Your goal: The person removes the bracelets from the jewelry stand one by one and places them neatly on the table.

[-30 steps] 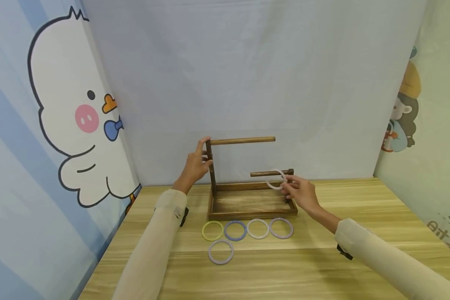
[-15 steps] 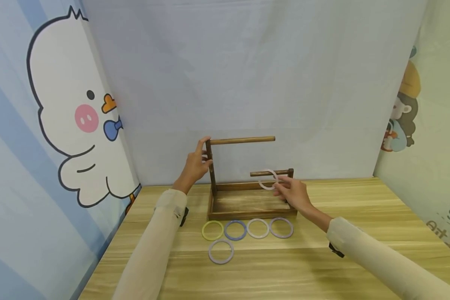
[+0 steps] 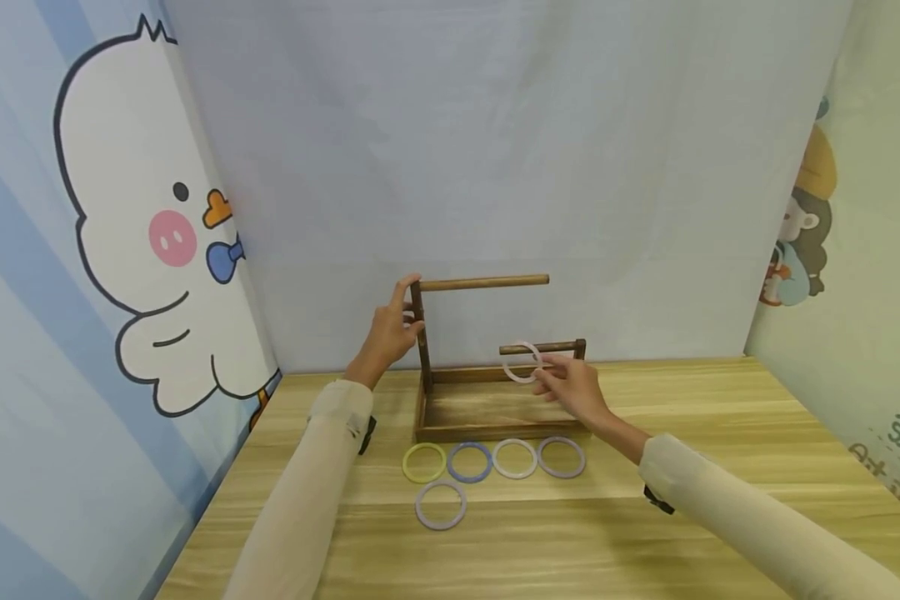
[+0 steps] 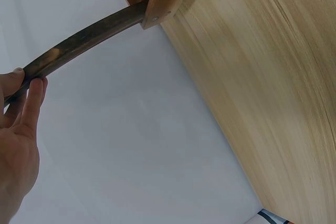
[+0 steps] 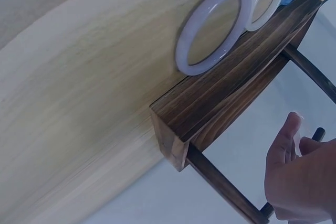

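A dark wooden bangle stand point(image 3: 506, 432) has a long upper rod point(image 3: 487, 283) and a shorter lower rod point(image 3: 555, 346) above a shallow tray. My left hand point(image 3: 390, 335) grips the top of its tall left post point(image 3: 424, 358); in the left wrist view, thumb and fingers lie on either side of that post point(image 4: 86, 38). My right hand point(image 3: 576, 390) pinches a pale pinkish bangle point(image 3: 522, 382) by its right side. This bangle overlaps the lower rod near its free left end. In the right wrist view, my right hand point(image 5: 302, 179) mostly hides the bangle.
In front of the stand lie a yellow bangle point(image 3: 406, 472), a blue bangle point(image 3: 451, 471), a white bangle point(image 3: 515, 477) and a lilac bangle point(image 3: 562, 476) in a row. Another pale lilac bangle point(image 3: 440, 527) lies nearer. A white curtain point(image 3: 495, 150) hangs behind the wooden table point(image 3: 555, 550).
My right hand has moved left with the pinkish bangle, along the lower rod toward its free end. My left hand has kept its grip on the post, and the stand stays in place.
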A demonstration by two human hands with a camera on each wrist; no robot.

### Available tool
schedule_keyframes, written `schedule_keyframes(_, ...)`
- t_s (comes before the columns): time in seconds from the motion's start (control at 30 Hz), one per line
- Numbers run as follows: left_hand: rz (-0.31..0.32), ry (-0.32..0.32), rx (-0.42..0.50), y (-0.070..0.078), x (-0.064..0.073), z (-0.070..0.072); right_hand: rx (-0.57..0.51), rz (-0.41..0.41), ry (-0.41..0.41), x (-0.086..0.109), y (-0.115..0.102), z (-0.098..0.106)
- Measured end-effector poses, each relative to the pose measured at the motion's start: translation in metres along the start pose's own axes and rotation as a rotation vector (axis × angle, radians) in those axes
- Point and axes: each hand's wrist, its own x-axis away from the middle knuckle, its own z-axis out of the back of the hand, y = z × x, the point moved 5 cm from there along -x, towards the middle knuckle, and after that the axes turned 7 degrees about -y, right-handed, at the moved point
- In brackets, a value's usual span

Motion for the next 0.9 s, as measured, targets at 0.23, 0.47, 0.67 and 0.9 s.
schedule_keyframes(0.23,0.012,-0.009,0.003,0.000,0.001,-0.001,-0.030,0.034,-0.020,-0.001,-0.008,-0.012)
schedule_keyframes(0.47,0.021,-0.012,0.011,0.001,0.001,-0.003,-0.052,0.033,-0.029,-0.003,-0.011,-0.021)
schedule_keyframes(0.67,0.012,-0.009,0.012,0.003,0.001,-0.002,-0.022,0.009,-0.031,-0.004,-0.012,-0.026)
schedule_keyframes(0.9,-0.008,0.010,0.008,0.000,0.001,0.001,-0.030,0.012,-0.056,-0.001,-0.016,-0.032)
